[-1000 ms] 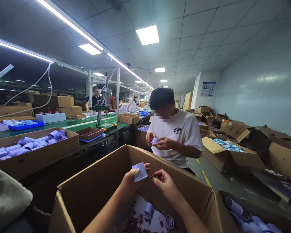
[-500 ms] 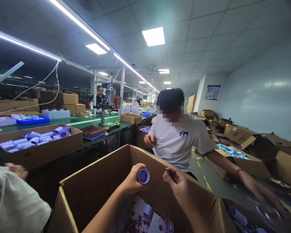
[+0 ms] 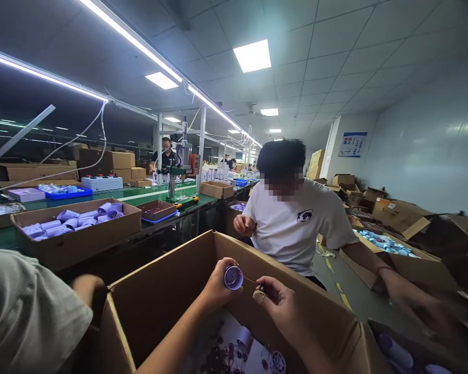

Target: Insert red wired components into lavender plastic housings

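Observation:
My left hand (image 3: 219,283) is wrapped round a purple plastic cup-shaped housing (image 3: 233,278), its open round end facing me. Small dark spots, perhaps holes, show inside it. To its right, my right hand (image 3: 275,298) pinches a small dark part (image 3: 261,287) at the fingertips, too small to name. A thin reddish wire (image 3: 250,280) runs from that part to the housing's rim. Something beige is wrapped round the right thumb. Both hands are above a deep cardboard box (image 3: 164,265). Down in it lie a purple cylinder (image 3: 244,336), a round spoked piece (image 3: 276,362) and several small dark-red parts with wires.
A person in a white T-shirt (image 3: 292,223) sits across the box, one arm stretched to the right. Another person's grey sleeve (image 3: 31,306) is close on the left. A carton of purple housings (image 3: 81,221) stands on the green bench. More cartons (image 3: 393,249) line the right side.
My right hand has come slightly closer to the housing, and the wire now shows stretched between them. The view has turned a little left. The grey-sleeved person's hand has moved right.

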The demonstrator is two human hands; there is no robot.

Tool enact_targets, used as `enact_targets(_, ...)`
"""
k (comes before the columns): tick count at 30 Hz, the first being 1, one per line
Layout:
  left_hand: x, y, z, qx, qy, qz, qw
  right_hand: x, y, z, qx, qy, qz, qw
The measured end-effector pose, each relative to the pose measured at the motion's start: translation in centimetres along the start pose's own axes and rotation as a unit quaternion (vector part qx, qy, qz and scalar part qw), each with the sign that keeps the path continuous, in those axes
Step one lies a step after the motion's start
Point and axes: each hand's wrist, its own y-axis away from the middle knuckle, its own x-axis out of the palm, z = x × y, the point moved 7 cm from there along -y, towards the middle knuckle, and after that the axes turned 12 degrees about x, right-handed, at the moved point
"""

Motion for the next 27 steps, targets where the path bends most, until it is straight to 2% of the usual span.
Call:
enact_targets(8, 0.8, -0.1, -0.4, 0.01, -0.003, 0.015, 1.0, 0.6, 0.2, 0.2, -0.024, 0.051, -0.012, 0.998)
enact_targets(14, 1.1, -0.7, -0.6, 0.026, 0.005, -0.017, 0.999, 1.0, 0.5, 1.8, -0.086, 0.142, -0.055, 0.985)
enact_targets(17, 0.9, -0.8, -0.9, 0.042, -0.007, -0.026, 0.999, 0.7, 0.5, 2.2, -0.095, 0.161, -0.077, 0.979)
enact_targets(21, 0.5, -0.7, -1.2, 0.059, -0.022, -0.023, 0.998, -0.1, 0.3, 2.0, -0.079, 0.154, -0.106, 0.979)
enact_targets(27, 0.4, -0.9, -1.3, 0.053, -0.018, -0.029, 0.998, 0.4, 0.8, 2.7, -0.103, 0.138, -0.084, 0.981)
